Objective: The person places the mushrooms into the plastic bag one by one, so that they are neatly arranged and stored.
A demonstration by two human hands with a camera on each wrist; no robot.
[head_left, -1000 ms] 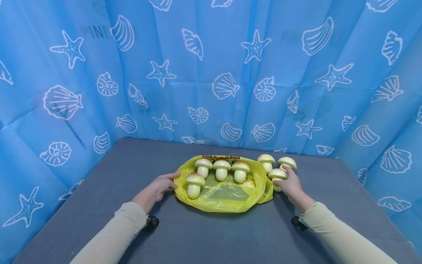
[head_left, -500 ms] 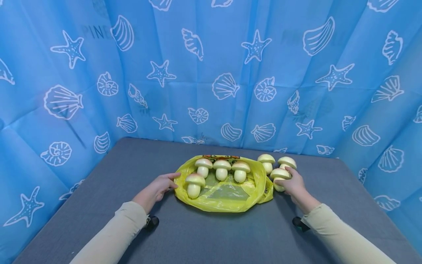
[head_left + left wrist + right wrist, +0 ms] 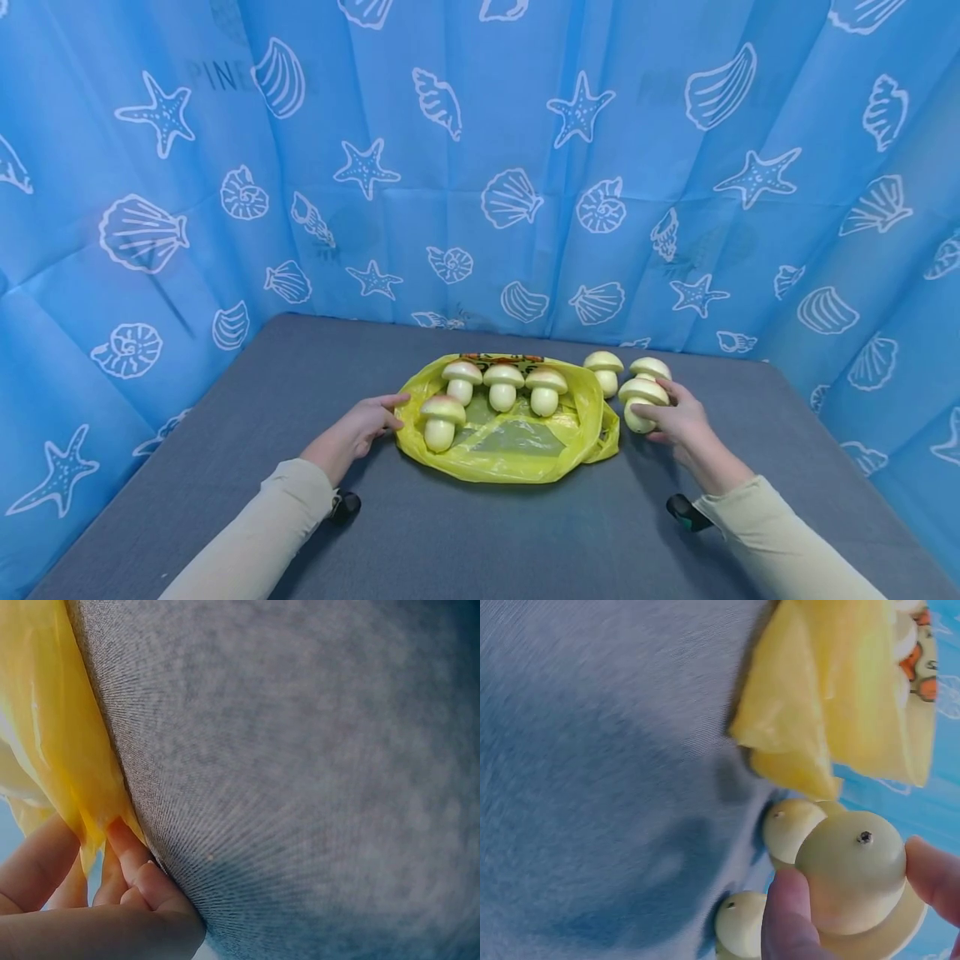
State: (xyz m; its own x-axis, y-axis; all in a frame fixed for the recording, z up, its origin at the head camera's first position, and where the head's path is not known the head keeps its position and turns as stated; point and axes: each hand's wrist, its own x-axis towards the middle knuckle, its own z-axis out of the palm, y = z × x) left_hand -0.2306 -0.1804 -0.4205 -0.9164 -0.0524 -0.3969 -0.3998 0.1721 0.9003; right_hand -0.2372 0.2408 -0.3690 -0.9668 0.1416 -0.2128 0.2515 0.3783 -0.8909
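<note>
A yellow plastic bag point(image 3: 495, 471) lies spread with its mouth open, and several toy mushrooms point(image 3: 504, 387) with pale stems and rosy-tinged caps rest inside. My left hand point(image 3: 363, 425) pinches the bag's left rim; the left wrist view shows the yellow film point(image 3: 67, 735) gathered between thumb and fingers. To the right of the bag, my right hand point(image 3: 684, 421) holds a mushroom point(image 3: 643, 392) between thumb and fingers. Its round stem end point(image 3: 851, 870) faces the right wrist camera. Two more mushrooms stand just behind it, one at left point(image 3: 603, 371) and one at right point(image 3: 651, 367).
Grey cloth covers the table point(image 3: 480, 542). A blue curtain point(image 3: 480, 167) printed with shells and starfish hangs behind and at both sides. Dark wrist-worn devices show under both forearms, the left device point(image 3: 345, 507) and the right device point(image 3: 686, 512).
My right hand has shifted slightly to the right with its mushroom, away from the bag's edge. The left hand and the mushrooms in the bag have stayed in place.
</note>
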